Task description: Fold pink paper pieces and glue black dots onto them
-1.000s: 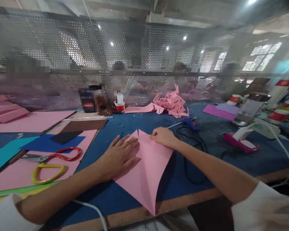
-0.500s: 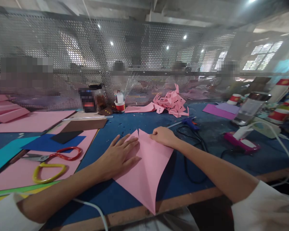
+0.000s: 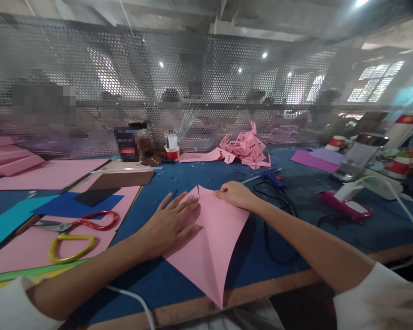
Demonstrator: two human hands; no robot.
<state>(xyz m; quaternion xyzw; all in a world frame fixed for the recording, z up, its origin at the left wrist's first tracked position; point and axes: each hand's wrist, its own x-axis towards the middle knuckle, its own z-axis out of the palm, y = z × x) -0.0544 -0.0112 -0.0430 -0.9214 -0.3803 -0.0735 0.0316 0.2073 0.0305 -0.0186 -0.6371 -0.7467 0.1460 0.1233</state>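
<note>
A sheet of pink paper [image 3: 211,247], creased down its middle, lies before me on the blue table [image 3: 137,270]. It has a small slit at the far tip, and its near tip reaches the table's front edge. Flat on the paper's left half rests my left hand [image 3: 172,222], fingers spread. My right hand [image 3: 237,195] is closed at the far right edge of the sheet, thumb and curled fingers pinching it. The right side of the paper bows up a little from the table.
Scissors [image 3: 77,229] with red and yellow handles lie on coloured paper at left. A blue glue gun [image 3: 273,178] with a black cord sits right of the sheet. Farther back are folded pink paper pieces [image 3: 246,149], a paper cup [image 3: 172,152], a glass tumbler [image 3: 359,156] and a magenta device [image 3: 346,205].
Both hands keep their places on the pink paper, with no clear movement. The whole view has shifted very slightly.
</note>
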